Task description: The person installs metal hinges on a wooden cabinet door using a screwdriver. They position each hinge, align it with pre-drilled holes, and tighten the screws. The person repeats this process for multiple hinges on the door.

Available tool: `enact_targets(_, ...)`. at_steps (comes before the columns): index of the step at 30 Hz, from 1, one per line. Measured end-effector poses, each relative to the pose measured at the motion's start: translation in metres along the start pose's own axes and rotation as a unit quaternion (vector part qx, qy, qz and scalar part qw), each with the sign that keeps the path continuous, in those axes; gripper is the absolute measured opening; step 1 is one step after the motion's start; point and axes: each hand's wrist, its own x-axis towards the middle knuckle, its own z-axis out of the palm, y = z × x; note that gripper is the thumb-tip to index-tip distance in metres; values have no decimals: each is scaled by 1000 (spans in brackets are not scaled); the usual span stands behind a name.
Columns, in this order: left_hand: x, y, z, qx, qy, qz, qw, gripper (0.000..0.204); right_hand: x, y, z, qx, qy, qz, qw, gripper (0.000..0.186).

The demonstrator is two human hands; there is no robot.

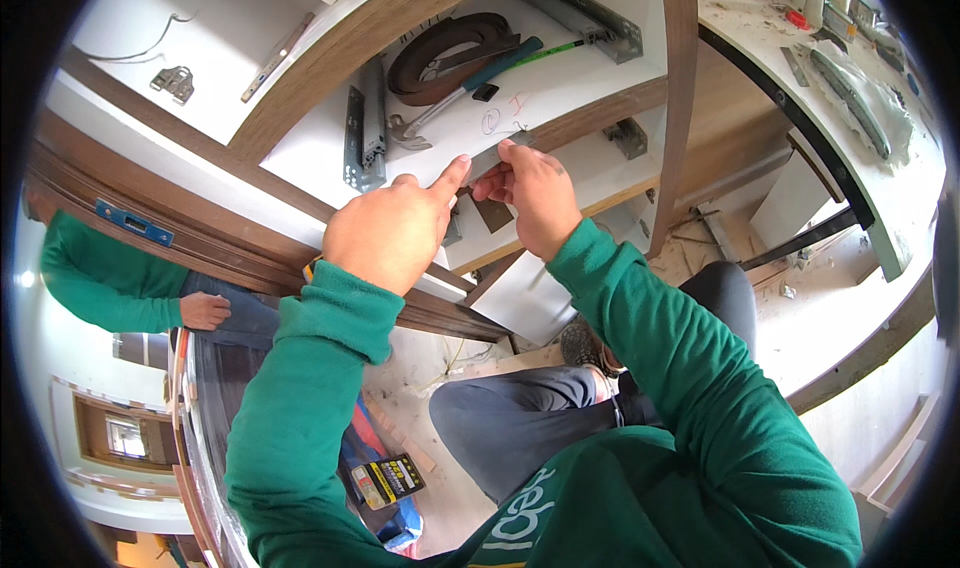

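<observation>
At the front edge of an open cabinet shelf, a thin grey strip [497, 156] spans between my two hands. My right hand [540, 193] pinches its right end with thumb and forefinger, the other fingers curled. My left hand [385, 230] is closed at the other end, its forefinger stretched along it; its thumb is hidden. Just behind, on the white shelf, lies a claw hammer [484, 76] with a teal grip. A coil of brown edge banding [405, 73] and a green pencil [550, 54] rest beside it.
Metal drawer slides [366, 138] stand at the shelf's left, others [605, 30] at its right. A worktop [850, 183] at right bears a plastic-wrapped object [852, 98]. Another person's hand [205, 311] and green sleeve show at left. A black-and-yellow package [388, 481] lies below.
</observation>
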Motion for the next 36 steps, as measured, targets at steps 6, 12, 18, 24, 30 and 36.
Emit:
enact_targets(6,2,1,-5,7,0,1,1000,47,6,4,-2,39,-16,-21,999,32)
enact_targets(12,4,2,-6,19,-2,-2,1000,49,5,3,-5,1,-18,-20,1000,32)
enact_targets(18,3,3,-5,19,8,-4,1000,49,7,5,-6,-6,-27,-38,999,32)
enact_targets(24,6,2,-5,7,5,-11,1000,48,10,4,-2,5,-6,-28,1000,34)
enact_targets(30,15,1,-5,-11,-10,-14,1000,46,13,-6,2,26,6,-31,999,29)
enact_targets(36,30,10,0,-30,11,-11,999,47,18,-15,6,40,61,-1,997,35)
